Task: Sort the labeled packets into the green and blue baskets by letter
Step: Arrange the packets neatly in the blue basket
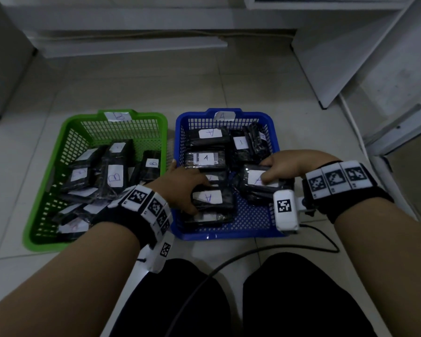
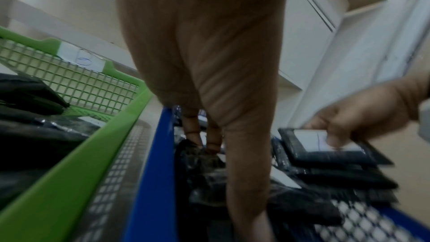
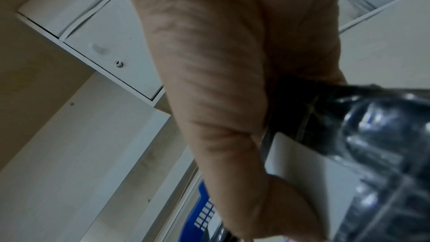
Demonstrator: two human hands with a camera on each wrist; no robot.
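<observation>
The green basket [image 1: 156, 116], tagged B, stands on the left with several black packets labeled B [image 1: 114, 178] in it. Beside it on the right, the blue basket [image 1: 229, 235], tagged A, holds several black packets labeled A [image 1: 206, 158]. My left hand [image 1: 197, 198] reaches into the blue basket and grips an A packet [image 1: 214, 197] at its left end, fingers over the top edge and thumb below. My right hand [image 1: 265, 171] grips another A packet [image 1: 255, 181], thumb on its white label. In the right wrist view the thumb [image 3: 256, 200] presses that packet [image 3: 384, 154].
Both baskets sit on a pale tiled floor. White cabinets [image 1: 350, 57] stand behind and to the right. A black cable [image 1: 253, 251] runs across the floor between the blue basket and my knees in black trousers [image 1: 301, 300].
</observation>
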